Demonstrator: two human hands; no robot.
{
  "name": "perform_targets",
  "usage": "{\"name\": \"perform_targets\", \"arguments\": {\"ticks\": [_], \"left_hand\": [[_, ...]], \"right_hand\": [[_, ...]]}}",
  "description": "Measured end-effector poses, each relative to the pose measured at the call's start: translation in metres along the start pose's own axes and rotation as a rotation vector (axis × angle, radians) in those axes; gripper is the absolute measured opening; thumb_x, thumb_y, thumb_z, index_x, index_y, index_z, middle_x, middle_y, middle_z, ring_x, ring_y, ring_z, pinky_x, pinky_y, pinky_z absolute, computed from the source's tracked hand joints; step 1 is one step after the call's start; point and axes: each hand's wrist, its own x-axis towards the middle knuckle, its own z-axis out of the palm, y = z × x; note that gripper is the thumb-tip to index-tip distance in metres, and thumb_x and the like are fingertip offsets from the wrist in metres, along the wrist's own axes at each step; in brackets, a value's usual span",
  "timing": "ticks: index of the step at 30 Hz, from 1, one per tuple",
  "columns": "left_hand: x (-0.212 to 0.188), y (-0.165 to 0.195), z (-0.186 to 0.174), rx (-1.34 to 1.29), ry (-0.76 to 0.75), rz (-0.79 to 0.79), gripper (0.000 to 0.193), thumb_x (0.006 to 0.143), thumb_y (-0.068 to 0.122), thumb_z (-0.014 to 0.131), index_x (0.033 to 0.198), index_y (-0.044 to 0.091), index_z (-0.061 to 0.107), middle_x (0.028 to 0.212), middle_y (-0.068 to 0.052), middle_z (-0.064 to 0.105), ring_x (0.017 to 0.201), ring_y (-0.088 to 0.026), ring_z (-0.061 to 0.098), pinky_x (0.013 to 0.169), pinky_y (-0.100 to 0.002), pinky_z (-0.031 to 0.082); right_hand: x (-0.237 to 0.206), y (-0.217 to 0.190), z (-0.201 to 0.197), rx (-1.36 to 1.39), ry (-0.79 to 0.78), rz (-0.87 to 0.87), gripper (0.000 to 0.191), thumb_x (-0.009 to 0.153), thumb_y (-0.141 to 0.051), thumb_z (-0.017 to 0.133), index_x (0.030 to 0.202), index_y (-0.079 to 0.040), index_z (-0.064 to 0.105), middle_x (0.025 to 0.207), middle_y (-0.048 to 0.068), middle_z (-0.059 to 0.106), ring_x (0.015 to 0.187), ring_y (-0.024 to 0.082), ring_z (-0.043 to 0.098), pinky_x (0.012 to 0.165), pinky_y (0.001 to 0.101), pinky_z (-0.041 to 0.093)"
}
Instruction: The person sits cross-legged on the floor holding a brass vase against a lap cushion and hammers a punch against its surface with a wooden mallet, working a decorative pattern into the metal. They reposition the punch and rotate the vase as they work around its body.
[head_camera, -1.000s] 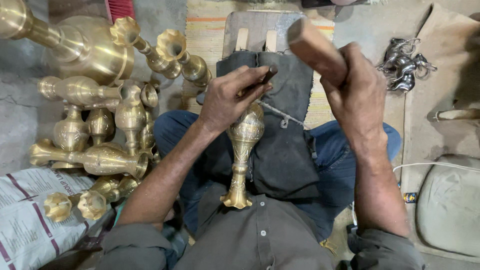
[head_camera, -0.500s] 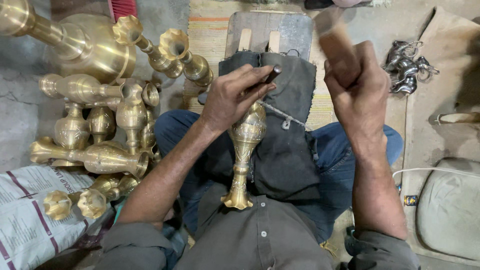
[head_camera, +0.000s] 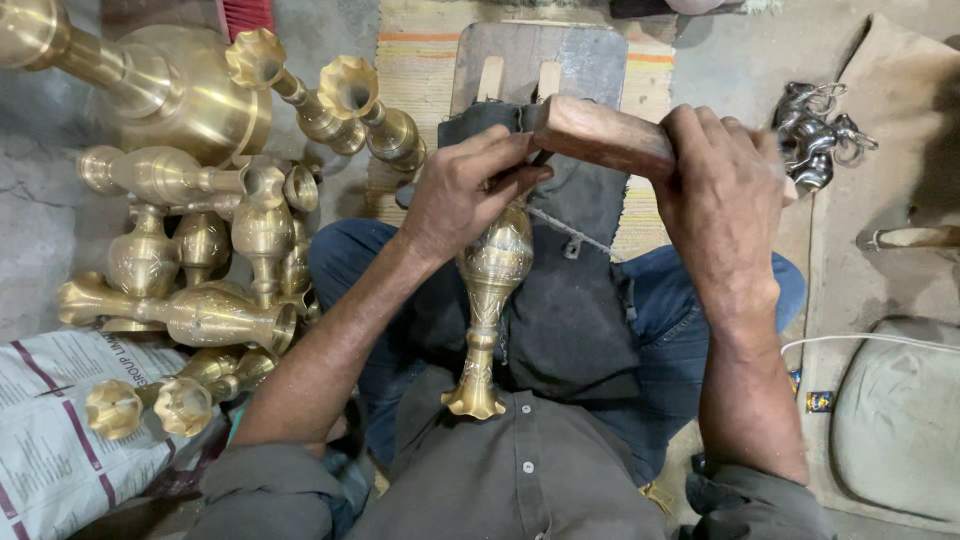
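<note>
A slender engraved brass vase (head_camera: 488, 305) lies along my lap on a dark cloth (head_camera: 575, 300), its flared mouth toward my chest. My left hand (head_camera: 468, 188) rests on the vase's rounded body and pinches a thin dark tool against it. My right hand (head_camera: 728, 205) grips a wooden block (head_camera: 602, 137) like a mallet, its end down against the top of the tool beside my left fingers.
Several brass vases (head_camera: 200, 240) lie piled on the floor at left, above a printed sack (head_camera: 60, 430). A wooden board (head_camera: 540, 60) on a striped mat sits ahead. Dark metal pieces (head_camera: 815, 140) lie at right, near a grey cushion (head_camera: 900, 420).
My right hand swung the wooden block down from a raised position onto the tool held by my left hand. The vase and left hand stayed in place.
</note>
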Motion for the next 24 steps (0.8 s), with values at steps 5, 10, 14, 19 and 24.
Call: {"name": "perform_targets", "arguments": {"ticks": [5, 10, 14, 19, 24], "left_hand": [[0.002, 0.002, -0.001, -0.023, 0.003, 0.001, 0.033, 0.1, 0.025, 0.077, 0.126, 0.007, 0.07, 0.1, -0.005, 0.071, 0.08, -0.015, 0.072, 0.069, -0.032, 0.06], [0.002, 0.004, -0.006, -0.037, -0.008, 0.012, 0.035, 0.099, 0.024, 0.077, 0.128, 0.006, 0.07, 0.099, -0.005, 0.071, 0.079, -0.017, 0.071, 0.069, -0.034, 0.059], [0.003, 0.004, -0.007, -0.029, -0.021, -0.008, 0.034, 0.098, 0.025, 0.077, 0.126, 0.006, 0.071, 0.096, -0.005, 0.069, 0.078, -0.017, 0.07, 0.068, -0.034, 0.058], [0.003, -0.001, -0.005, -0.027, -0.054, -0.02, 0.028, 0.1, 0.026, 0.076, 0.121, 0.008, 0.072, 0.095, -0.004, 0.068, 0.078, -0.016, 0.07, 0.069, -0.033, 0.058], [0.003, -0.002, -0.007, -0.039, -0.054, -0.013, 0.026, 0.101, 0.027, 0.078, 0.119, 0.009, 0.072, 0.094, -0.004, 0.067, 0.077, -0.016, 0.069, 0.068, -0.036, 0.056]], "right_hand": [[0.0, -0.004, -0.002, 0.115, 0.02, 0.096, 0.028, 0.095, -0.008, 0.081, 0.108, -0.002, 0.057, 0.095, 0.014, 0.065, 0.094, 0.034, 0.067, 0.083, 0.0463, 0.049], [-0.002, -0.006, 0.002, 0.346, -0.003, 0.238, 0.03, 0.095, -0.011, 0.081, 0.109, -0.002, 0.056, 0.096, 0.014, 0.065, 0.091, 0.033, 0.066, 0.08, 0.0435, 0.048], [-0.002, -0.005, 0.007, 0.312, 0.032, 0.194, 0.03, 0.097, -0.01, 0.083, 0.11, -0.002, 0.056, 0.098, 0.015, 0.064, 0.095, 0.035, 0.065, 0.082, 0.0442, 0.047], [-0.003, -0.007, 0.008, 0.21, 0.037, 0.112, 0.03, 0.093, -0.009, 0.082, 0.109, -0.001, 0.057, 0.099, 0.015, 0.065, 0.093, 0.036, 0.065, 0.081, 0.0461, 0.047], [-0.002, -0.009, 0.002, 0.042, 0.043, 0.0, 0.028, 0.092, -0.006, 0.082, 0.105, -0.002, 0.057, 0.092, 0.016, 0.065, 0.093, 0.038, 0.066, 0.082, 0.049, 0.048]]}}
